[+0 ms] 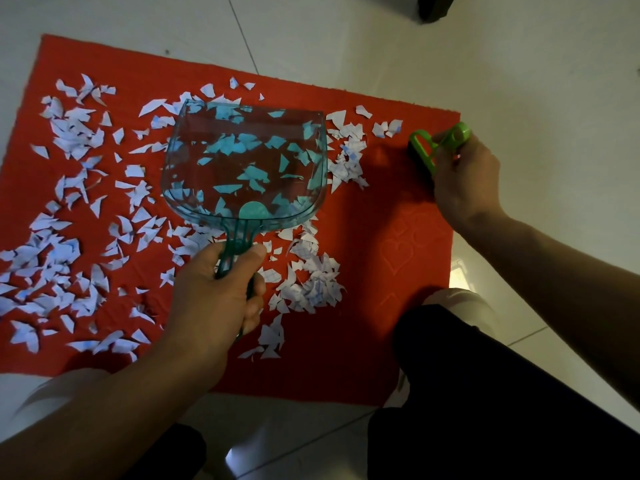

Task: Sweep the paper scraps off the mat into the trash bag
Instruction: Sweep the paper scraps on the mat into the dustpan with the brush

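Pale tiled floor point(519, 46), dark furniture foot point(434, 6)

Home: tiled floor point(519, 64), doormat point(381, 209)

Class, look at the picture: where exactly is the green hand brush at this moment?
In the head view, the green brush is at the right edge of the red mat, gripped by the right hand, just right of the nearest paper scraps and the dustpan.

A left hand point(221, 292) holds a clear teal dustpan point(246, 164) above paper scraps point(62, 258) strewn across a red mat point(388, 237); the right hand point(464, 178) grips a green brush point(436, 143).
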The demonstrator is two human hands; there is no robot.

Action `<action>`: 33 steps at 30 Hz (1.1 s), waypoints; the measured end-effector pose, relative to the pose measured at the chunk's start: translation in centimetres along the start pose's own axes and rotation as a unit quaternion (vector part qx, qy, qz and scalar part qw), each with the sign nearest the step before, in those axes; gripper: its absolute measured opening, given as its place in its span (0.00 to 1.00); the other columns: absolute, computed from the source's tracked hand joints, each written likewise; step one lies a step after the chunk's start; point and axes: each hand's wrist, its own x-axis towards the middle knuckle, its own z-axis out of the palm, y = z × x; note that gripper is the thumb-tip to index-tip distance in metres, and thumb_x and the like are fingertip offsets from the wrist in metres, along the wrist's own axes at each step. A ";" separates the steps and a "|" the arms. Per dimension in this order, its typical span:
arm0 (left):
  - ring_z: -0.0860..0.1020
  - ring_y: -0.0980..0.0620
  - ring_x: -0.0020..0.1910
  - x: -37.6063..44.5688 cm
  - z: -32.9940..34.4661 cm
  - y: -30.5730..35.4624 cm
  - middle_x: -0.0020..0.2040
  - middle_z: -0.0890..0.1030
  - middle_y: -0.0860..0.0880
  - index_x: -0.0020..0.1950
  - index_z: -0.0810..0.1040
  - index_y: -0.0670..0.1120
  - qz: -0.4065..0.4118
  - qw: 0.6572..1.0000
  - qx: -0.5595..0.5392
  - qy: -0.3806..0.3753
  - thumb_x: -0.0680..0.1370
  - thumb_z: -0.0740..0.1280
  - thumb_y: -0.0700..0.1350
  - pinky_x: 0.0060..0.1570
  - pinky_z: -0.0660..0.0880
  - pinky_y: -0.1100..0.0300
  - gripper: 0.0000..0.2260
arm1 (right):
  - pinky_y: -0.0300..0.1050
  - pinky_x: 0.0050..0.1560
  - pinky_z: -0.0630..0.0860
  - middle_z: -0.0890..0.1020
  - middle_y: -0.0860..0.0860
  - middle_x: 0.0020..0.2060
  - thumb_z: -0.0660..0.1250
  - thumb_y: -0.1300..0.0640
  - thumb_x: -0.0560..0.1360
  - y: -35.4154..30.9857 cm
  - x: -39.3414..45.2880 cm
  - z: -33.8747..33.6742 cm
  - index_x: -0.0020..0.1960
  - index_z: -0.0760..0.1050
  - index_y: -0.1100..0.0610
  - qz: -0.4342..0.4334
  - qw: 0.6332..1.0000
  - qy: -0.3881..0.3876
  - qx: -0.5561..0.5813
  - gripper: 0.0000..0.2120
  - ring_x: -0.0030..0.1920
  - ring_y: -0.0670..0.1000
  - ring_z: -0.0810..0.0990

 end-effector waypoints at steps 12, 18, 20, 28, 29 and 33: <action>0.66 0.55 0.22 0.0 -0.1 0.1 0.30 0.73 0.49 0.52 0.77 0.46 -0.002 1.000 -0.008 0.001 0.80 0.66 0.47 0.20 0.63 0.63 0.05 | 0.48 0.43 0.79 0.81 0.52 0.45 0.56 0.54 0.81 -2.3 -1.5 0.6 0.58 0.76 0.58 -0.051 0.996 -0.040 0.056 0.13 0.44 0.52 0.80; 0.65 0.56 0.22 0.0 -0.2 0.0 0.30 0.73 0.50 0.50 0.77 0.46 0.003 1.000 -0.005 0.003 0.80 0.66 0.47 0.19 0.63 0.63 0.05 | 0.36 0.34 0.75 0.77 0.47 0.38 0.59 0.53 0.82 -3.6 -2.6 1.7 0.57 0.75 0.59 -0.057 0.992 -0.101 0.051 0.11 0.36 0.46 0.76; 0.66 0.56 0.22 0.0 -0.2 0.1 0.29 0.74 0.50 0.49 0.77 0.47 0.004 1.000 -0.003 0.005 0.80 0.66 0.47 0.20 0.63 0.63 0.05 | 0.39 0.33 0.77 0.79 0.49 0.38 0.59 0.54 0.81 -4.5 -3.5 2.0 0.57 0.75 0.60 -0.085 0.983 -0.148 0.072 0.11 0.36 0.48 0.79; 0.66 0.56 0.22 0.1 -0.2 0.0 0.29 0.74 0.49 0.49 0.76 0.46 0.002 1.000 -0.005 0.008 0.80 0.67 0.47 0.19 0.63 0.63 0.05 | 0.58 0.43 0.80 0.83 0.52 0.44 0.54 0.42 0.74 -3.1 -2.4 0.8 0.57 0.76 0.54 -0.028 0.995 -0.043 0.087 0.22 0.41 0.55 0.82; 0.66 0.56 0.22 0.0 -0.2 0.1 0.29 0.74 0.49 0.48 0.76 0.46 0.002 1.000 -0.005 0.007 0.80 0.67 0.47 0.19 0.63 0.63 0.05 | 0.59 0.44 0.79 0.83 0.52 0.45 0.53 0.42 0.74 -2.9 -2.1 0.6 0.57 0.77 0.53 -0.017 0.996 -0.023 0.079 0.22 0.42 0.55 0.82; 0.65 0.55 0.22 0.1 0.1 0.3 0.29 0.73 0.49 0.48 0.76 0.46 0.005 1.000 -0.008 0.006 0.80 0.67 0.47 0.19 0.62 0.63 0.05 | 0.53 0.48 0.77 0.82 0.52 0.48 0.56 0.51 0.80 -2.6 -0.2 0.1 0.58 0.77 0.55 -0.007 0.998 0.043 0.046 0.15 0.46 0.53 0.80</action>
